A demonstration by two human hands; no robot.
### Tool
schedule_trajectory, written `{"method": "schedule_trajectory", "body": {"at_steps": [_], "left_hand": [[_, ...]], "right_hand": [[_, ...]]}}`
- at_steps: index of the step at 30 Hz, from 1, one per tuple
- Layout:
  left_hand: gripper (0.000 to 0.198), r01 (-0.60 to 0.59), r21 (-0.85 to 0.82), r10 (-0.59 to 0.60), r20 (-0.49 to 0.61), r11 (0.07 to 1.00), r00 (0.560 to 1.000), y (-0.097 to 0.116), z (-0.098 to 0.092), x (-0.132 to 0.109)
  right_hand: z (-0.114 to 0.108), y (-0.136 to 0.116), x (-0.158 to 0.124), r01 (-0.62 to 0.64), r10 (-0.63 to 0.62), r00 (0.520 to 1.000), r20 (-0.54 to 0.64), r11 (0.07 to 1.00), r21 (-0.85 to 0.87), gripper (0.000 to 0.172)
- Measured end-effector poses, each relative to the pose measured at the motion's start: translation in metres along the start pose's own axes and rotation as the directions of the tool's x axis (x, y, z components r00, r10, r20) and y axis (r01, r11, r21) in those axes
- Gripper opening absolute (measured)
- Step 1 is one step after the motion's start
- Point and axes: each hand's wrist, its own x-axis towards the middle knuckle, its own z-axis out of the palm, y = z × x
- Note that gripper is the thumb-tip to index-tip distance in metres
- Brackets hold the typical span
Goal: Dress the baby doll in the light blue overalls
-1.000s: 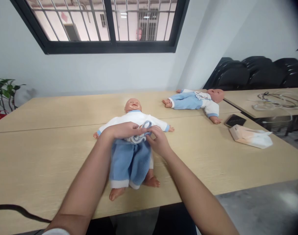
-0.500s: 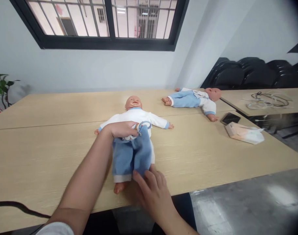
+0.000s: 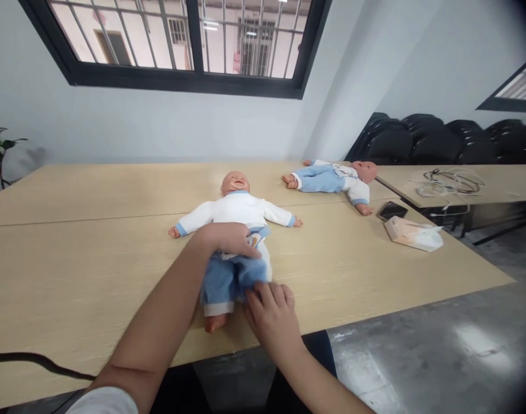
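Note:
A baby doll in a white top with blue cuffs lies on its back, its head toward the wall. Blue doll overalls with a printed bib and white leg cuffs cover its lower body, and one doll foot shows below a cuff. My left hand is closed on the overalls near the bib, its fingertips partly hidden. Lower down, my right hand has its fingers closed on the other leg of the overalls, hiding that cuff and the foot there.
A second dressed doll lies at the back right. Near it are a black phone and a tissue pack. Coiled cables lie on the adjoining table. A black cable crosses the front left of the table.
My right hand has moved up and closed on the leg of the overalls, bunching the cloth. My left hand has shifted slightly down and right at the bib. The camera view has turned right.

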Motion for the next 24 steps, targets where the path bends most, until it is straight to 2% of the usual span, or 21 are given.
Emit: {"method": "schedule_trajectory", "body": {"at_steps": [2,5,7,9,11,13,14,16,18,20,22,24], "left_hand": [[0.046,0.022,0.001,-0.022,0.019,1.0,1.0,-0.003,-0.001,0.001],[0.031,-0.041,-0.094,0.046,0.05,0.995,0.998,-0.009,-0.006,0.004],[0.024,-0.108,-0.167,0.111,0.011,0.98,0.994,-0.013,-0.01,0.007],[0.025,-0.17,-0.231,0.161,-0.058,0.958,0.985,-0.016,-0.012,0.009],[0.03,-0.211,-0.272,0.195,-0.083,0.939,0.977,-0.017,-0.011,0.011],[0.031,-0.237,-0.309,0.226,-0.069,0.921,0.972,-0.018,-0.009,0.012],[0.031,-0.247,-0.332,0.239,-0.064,0.911,0.969,-0.017,-0.008,0.013],[0.033,-0.267,-0.386,0.26,-0.071,0.883,0.963,-0.017,-0.004,0.016],[0.036,-0.271,-0.431,0.25,-0.105,0.861,0.963,-0.018,-0.001,0.018],[0.038,-0.239,-0.452,0.199,-0.136,0.859,0.971,-0.018,0.001,0.021],[0.037,-0.198,-0.464,0.151,-0.136,0.864,0.979,-0.017,0.003,0.022],[0.04,-0.19,-0.48,0.159,-0.105,0.856,0.982,-0.015,0.005,0.021]], "right_hand": [[-0.004,0.008,0.004,0.006,-0.002,0.998,-0.066,0.999,0.05,0.018],[-0.01,0.026,0.012,-0.019,0.056,0.985,-0.166,0.976,0.216,0.023],[-0.013,0.039,0.019,-0.086,0.161,0.969,-0.188,0.932,0.351,0.025],[-0.014,0.051,0.026,-0.157,0.264,0.946,-0.185,0.878,0.452,0.026],[-0.014,0.06,0.032,-0.167,0.279,0.946,-0.164,0.854,0.492,0.03],[-0.014,0.067,0.035,-0.105,0.17,0.981,-0.097,0.876,0.47,0.04],[-0.014,0.069,0.035,-0.057,0.087,0.995,-0.048,0.895,0.441,0.05],[-0.014,0.071,0.031,0.041,-0.059,0.998,0.037,0.927,0.373,0.076],[-0.013,0.071,0.026,0.101,-0.124,0.991,0.058,0.948,0.303,0.09],[-0.013,0.072,0.023,0.102,-0.105,0.994,-0.002,0.967,0.232,0.084],[-0.012,0.073,0.025,0.049,-0.032,0.994,-0.105,0.985,0.168,0.07],[-0.009,0.075,0.032,-0.021,0.045,0.983,-0.176,0.991,0.135,0.058]]}}
